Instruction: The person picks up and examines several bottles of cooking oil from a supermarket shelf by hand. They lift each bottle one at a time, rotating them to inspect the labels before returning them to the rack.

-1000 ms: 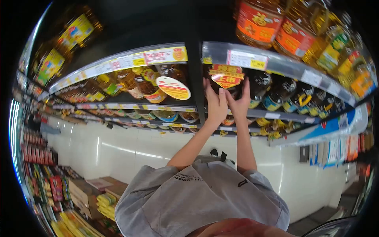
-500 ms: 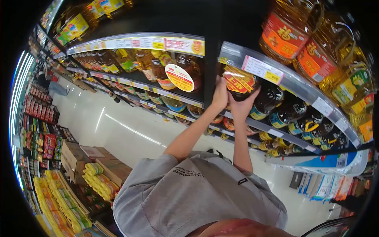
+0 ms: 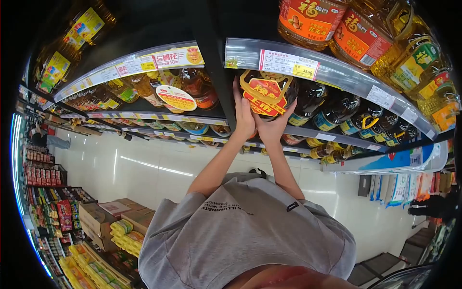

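Note:
Both hands are wrapped round a dark bottle of cooking oil (image 3: pixel 267 94) with a red and yellow tag hanging on its neck. My left hand (image 3: pixel 244 115) grips its left side, and my right hand (image 3: pixel 275 126) holds it low on the right. The bottle sits at the front of a shelf, just under the price rail (image 3: pixel 284 65) of the shelf above. Similar dark oil bottles (image 3: pixel 332 115) stand in a row to its right. Whether its base touches the shelf is hidden by my hands.
Large orange-labelled oil jugs (image 3: pixel 313 21) stand on the shelf above. A round promotional sign (image 3: pixel 176 98) sticks out from the left shelf. Behind me on the left are cardboard boxes (image 3: pixel 98 224) and yellow packs (image 3: pixel 127 236). A person (image 3: pixel 435 207) in dark clothes is at far right.
My view has turned, so the shelves sit further left and lower in the picture. The bottle shows more of its tag and neck under the rail, with both hands still round it.

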Demonstrator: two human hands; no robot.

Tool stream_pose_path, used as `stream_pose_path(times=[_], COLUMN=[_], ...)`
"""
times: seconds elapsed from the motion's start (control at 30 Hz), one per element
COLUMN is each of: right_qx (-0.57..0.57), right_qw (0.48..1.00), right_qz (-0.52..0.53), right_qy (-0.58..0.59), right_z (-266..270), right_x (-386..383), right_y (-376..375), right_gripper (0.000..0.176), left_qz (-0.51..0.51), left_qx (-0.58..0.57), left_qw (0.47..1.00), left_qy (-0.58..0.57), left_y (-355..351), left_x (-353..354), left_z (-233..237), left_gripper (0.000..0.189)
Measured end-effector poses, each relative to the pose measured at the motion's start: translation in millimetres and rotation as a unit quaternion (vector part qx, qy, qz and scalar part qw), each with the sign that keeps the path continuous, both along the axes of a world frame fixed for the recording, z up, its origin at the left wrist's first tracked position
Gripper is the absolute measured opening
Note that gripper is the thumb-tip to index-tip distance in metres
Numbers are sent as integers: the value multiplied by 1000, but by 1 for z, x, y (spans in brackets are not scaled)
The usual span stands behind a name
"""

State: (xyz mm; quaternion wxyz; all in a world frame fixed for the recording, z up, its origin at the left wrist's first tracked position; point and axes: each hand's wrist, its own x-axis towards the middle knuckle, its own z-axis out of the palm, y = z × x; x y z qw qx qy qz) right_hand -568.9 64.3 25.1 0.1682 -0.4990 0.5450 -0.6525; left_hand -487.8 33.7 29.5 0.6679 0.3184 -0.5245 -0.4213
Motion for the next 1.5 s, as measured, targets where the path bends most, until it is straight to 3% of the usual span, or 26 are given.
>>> stream_pose_path(times=[0.1,0.3,0.4,0.53,0.57,0.6,0.67,0.7,0.87,0.97,1.17,1.3,1.5], right_qx=[8,38,59,22,-30,-28,-70,-73,-40,17,24,20,32], right_qw=[995,997,995,994,992,992,982,968,946,922,932,923,946], right_qz=[32,-53,-15,-24,-40,-48,-101,-206,-288,-305,-279,-291,-272], right_qy=[-92,48,82,108,114,115,146,120,146,240,230,252,173], right_z=[-4,8,24,12,7,-3,-31,-32,-40,-34,-37,-44,-29], right_x=[1,-1,-6,-13,-17,-27,-50,-53,-73,-81,-95,-102,-96], right_y=[-2,-17,-19,-10,-3,4,20,18,2,4,-9,-27,-25], right_gripper=[130,127,125,108,89,89,73,63,70,84,81,80,71], left_qz=[-5,-10,9,39,29,9,36,36,79,57,81,57,57], left_qx=[-4,30,53,101,97,98,102,90,102,100,75,115,101], left_qw=[1000,999,997,993,993,991,991,992,991,992,994,991,992], left_qy=[-18,31,55,40,56,87,76,78,48,44,-10,28,51], left_y=[2,-22,-37,-48,-48,-56,-56,-56,-45,-44,-47,-47,-40], left_x=[2,3,-2,-3,-1,4,3,3,-6,-3,-2,-1,2], left_z=[7,2,-5,-23,-26,-41,-44,-40,-17,-11,-18,-17,5], left_gripper=[73,65,58,61,60,59,58,57,55,54,56,58,54])
